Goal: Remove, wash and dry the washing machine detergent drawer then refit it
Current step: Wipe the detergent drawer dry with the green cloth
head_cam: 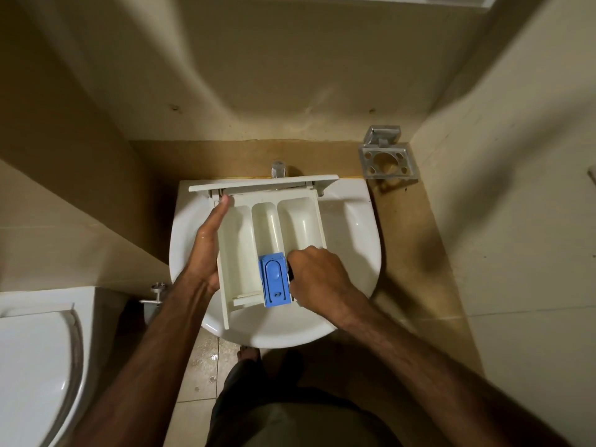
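Observation:
The white detergent drawer (267,221) lies across the white washbasin (351,227), its front panel toward the tap (278,169). It has three compartments and a blue softener insert (274,279) at the near end. My left hand (206,250) holds the drawer's left side wall, fingers stretched along it and the thumb reaching the front corner. My right hand (317,275) is curled into the right compartment beside the blue insert; its fingertips are hidden, and I cannot see what they touch.
A metal toothbrush holder (387,159) hangs on the wall at the basin's right. A white toilet (35,356) stands at the lower left, with a metal valve (154,295) beside it. Wet tiled floor and my feet show below the basin. Walls close in on three sides.

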`<control>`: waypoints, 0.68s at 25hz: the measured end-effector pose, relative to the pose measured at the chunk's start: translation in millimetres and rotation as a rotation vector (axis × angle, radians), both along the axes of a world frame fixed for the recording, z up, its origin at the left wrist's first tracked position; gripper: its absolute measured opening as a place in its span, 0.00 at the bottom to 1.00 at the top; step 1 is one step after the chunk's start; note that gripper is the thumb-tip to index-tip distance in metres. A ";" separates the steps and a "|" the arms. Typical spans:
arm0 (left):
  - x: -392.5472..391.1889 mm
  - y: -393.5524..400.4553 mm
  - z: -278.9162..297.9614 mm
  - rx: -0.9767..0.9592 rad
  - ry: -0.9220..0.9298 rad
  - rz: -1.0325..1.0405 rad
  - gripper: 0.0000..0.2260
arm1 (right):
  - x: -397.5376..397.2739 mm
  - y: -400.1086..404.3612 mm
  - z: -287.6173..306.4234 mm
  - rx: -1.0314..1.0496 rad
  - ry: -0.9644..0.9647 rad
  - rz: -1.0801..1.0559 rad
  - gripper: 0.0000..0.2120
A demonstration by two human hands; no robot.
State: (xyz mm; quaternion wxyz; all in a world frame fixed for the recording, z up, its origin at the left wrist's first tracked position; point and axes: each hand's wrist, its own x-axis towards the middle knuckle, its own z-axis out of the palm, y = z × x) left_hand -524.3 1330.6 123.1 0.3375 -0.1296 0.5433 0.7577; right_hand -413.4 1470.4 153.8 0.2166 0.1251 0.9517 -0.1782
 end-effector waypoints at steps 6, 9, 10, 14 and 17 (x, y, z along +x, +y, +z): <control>8.1 8.9 8.7 0.083 -0.061 0.013 0.23 | -9.6 16.0 29.6 0.007 0.034 0.027 0.09; 0.4 6.2 15.5 0.084 -0.028 0.023 0.22 | 5.7 3.4 22.0 0.096 0.289 0.015 0.05; -2.6 5.2 17.9 0.086 -0.014 0.038 0.22 | 11.2 -0.8 17.6 0.136 0.423 0.021 0.05; -9.0 -3.2 17.2 0.077 0.022 0.059 0.20 | 17.5 3.3 9.4 0.099 1.013 -0.139 0.12; -8.2 -7.2 13.4 0.067 0.047 0.056 0.20 | 7.6 24.7 20.2 -0.170 1.185 -0.435 0.12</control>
